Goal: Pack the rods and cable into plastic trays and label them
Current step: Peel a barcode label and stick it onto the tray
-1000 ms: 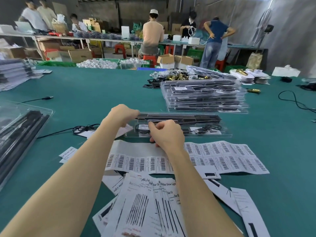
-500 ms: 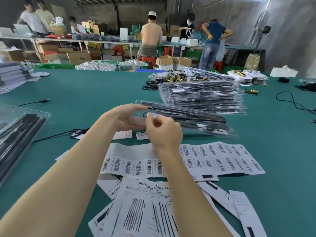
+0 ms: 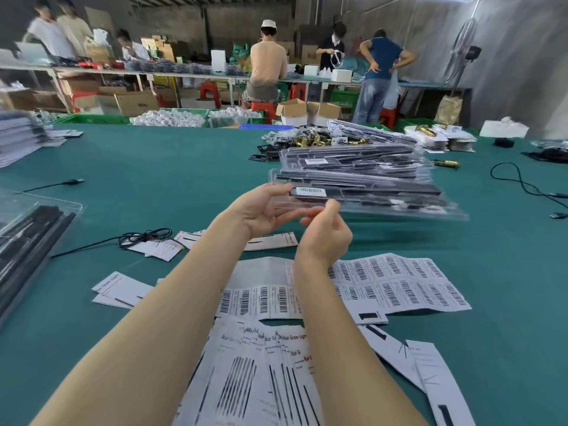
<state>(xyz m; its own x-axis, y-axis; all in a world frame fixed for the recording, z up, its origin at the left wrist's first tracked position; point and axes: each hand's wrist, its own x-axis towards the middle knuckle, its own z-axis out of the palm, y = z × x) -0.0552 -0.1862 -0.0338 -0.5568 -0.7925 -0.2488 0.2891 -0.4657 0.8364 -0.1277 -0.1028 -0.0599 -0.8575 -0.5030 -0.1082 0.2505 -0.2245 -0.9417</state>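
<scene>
Lifted since earlier, labelled tray (image 3: 362, 196) of black rods (image 3: 399, 189) held by left hand (image 3: 261, 210).

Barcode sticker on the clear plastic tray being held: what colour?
White barcode sticker with black bars, on the clear plastic tray; head view.
</scene>
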